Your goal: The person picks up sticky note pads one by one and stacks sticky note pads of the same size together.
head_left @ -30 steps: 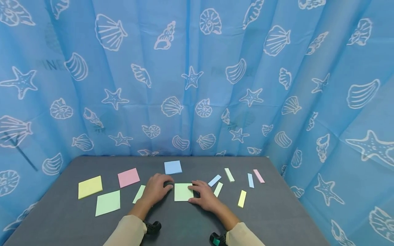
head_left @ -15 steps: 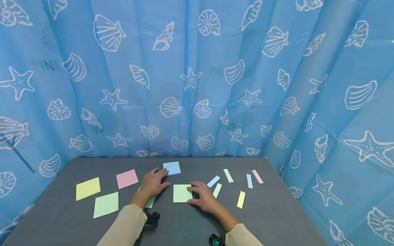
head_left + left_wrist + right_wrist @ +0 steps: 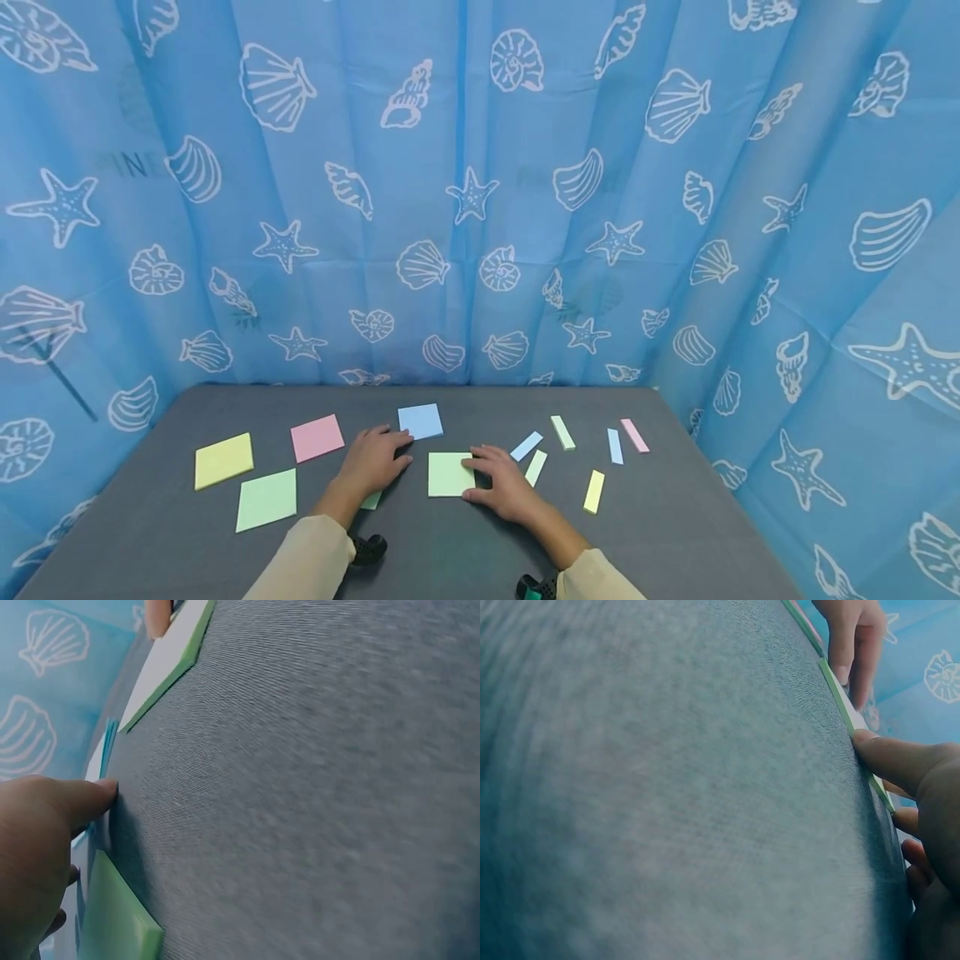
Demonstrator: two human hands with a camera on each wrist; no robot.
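A blue sticky note pad [image 3: 422, 421] lies near the far edge of the table. My left hand [image 3: 372, 460] touches its near left corner with the fingertips, the thumb spread apart below. Closer in, a light green sticky note pad [image 3: 447, 475] lies flat. My right hand [image 3: 504, 483] holds this pad by its right side, thumb at the near corner and fingers at the far part. In the right wrist view the thumb [image 3: 889, 754] meets the pad's edge. Another narrow green pad [image 3: 372, 500] is mostly hidden under my left wrist; the left wrist view shows its end [image 3: 124, 922].
To the left lie square pads: yellow [image 3: 224, 461], pink [image 3: 317, 438] and green [image 3: 267, 500]. Several narrow strips, among them a yellow one [image 3: 593, 492] and a pink one [image 3: 634, 436], are scattered on the right. A blue curtain [image 3: 480, 208] hangs behind the grey table [image 3: 450, 558].
My left hand has moved from beside the green pad to the blue pad's corner. The blue pad has shifted slightly toward me. The right hand stays on the green pad.
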